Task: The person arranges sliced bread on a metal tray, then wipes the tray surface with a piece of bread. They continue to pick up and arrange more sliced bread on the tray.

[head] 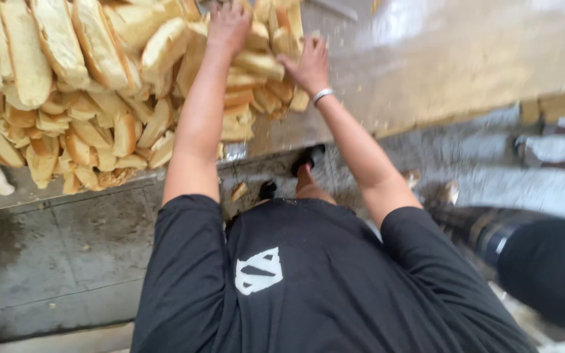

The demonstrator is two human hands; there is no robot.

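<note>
Both arms stretch into a heap of split bread rolls (99, 85) covering the metal table (335, 111) from nine to twelve o'clock. The left hand (228, 26) lies flat on the rolls, fingers hidden; the right hand (308, 64), fingers loosely curled, touches rolls at the pile's edge. Gathering gently from both sides seems wise, as crumbs scatter. Below lies a stained concrete floor (67, 261), one roll (239, 191) fallen.

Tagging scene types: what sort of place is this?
Probably a bakery or food-production workroom: a big heap of split bread rolls on a metal worktable, both hands in the pile, bare concrete floor.
</note>
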